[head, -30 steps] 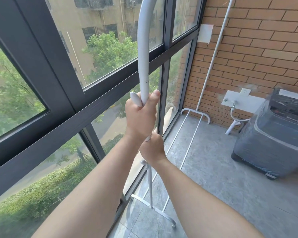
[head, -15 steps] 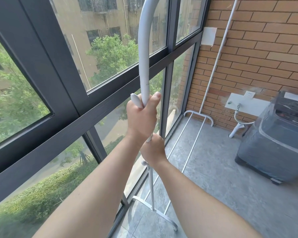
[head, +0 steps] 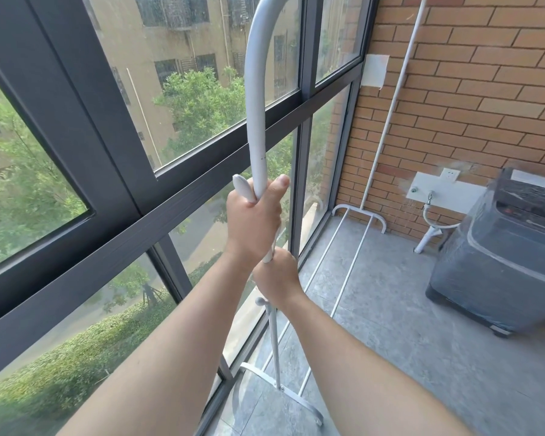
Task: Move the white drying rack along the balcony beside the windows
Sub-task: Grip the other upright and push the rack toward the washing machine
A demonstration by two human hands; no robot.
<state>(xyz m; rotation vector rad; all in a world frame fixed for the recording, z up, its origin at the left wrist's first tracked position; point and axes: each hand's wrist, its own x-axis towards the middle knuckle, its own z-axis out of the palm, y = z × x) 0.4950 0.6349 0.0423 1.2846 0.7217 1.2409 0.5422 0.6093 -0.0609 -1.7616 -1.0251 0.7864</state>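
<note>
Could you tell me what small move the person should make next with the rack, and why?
Probably lift the near end slightly and ease it along the window. Both the left hand and right hand grip the near upright of the white drying rack, whose far foot sits close to the brick wall, so little room remains.

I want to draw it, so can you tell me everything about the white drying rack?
The white drying rack looks like painted metal tubing. Its near upright curves over at the top. Two thin rails run low along the floor to a far upright by the brick wall. Each end has a curved foot. It stands beside the windows. The left hand grips the near upright above the right hand.
</note>
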